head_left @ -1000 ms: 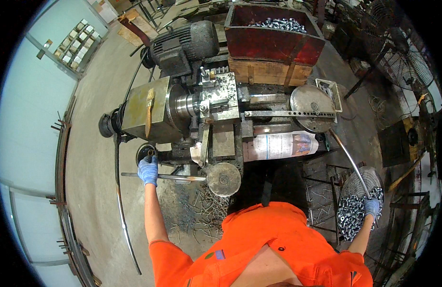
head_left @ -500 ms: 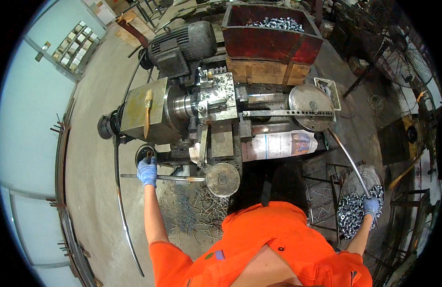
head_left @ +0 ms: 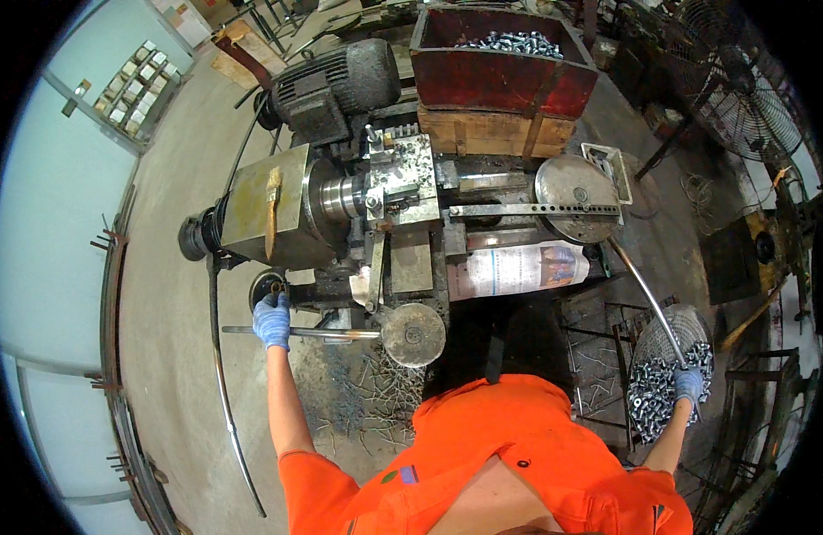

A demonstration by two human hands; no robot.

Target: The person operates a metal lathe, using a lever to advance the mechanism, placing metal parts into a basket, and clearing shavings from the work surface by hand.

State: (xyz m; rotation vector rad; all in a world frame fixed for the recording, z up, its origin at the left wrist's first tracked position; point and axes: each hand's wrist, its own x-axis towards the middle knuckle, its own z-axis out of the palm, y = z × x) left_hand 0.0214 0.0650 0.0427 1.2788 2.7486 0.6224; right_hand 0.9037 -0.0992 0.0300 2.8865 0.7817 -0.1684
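My left hand (head_left: 271, 322), in a blue-striped glove, reaches to a dark round wheel-like part (head_left: 263, 284) at the machine's left front. Its fingers are closed by a small brownish piece there, too small to make out. A horizontal metal rod (head_left: 340, 333) passes by its wrist to a round metal disc (head_left: 413, 335). My right hand (head_left: 687, 385), gloved alike, is wrapped round the lower end of a long metal lever (head_left: 647, 290), which slants down from beside a larger round plate (head_left: 573, 198). Below that hand, a wire mesh basket (head_left: 674, 328) holds many shiny metal pieces.
The machine's tool block (head_left: 402, 183) stands mid-view, beside a metal housing (head_left: 269, 205) with a brush (head_left: 272, 214) on top. Behind are a motor (head_left: 340, 89) and a red bin (head_left: 500, 80) of metal parts. Metal shavings (head_left: 384, 397) litter the floor. A fan (head_left: 741, 98) stands right.
The whole view has shifted very slightly. Both hands keep their places, the left at the wheel-like part and the right on the lever.
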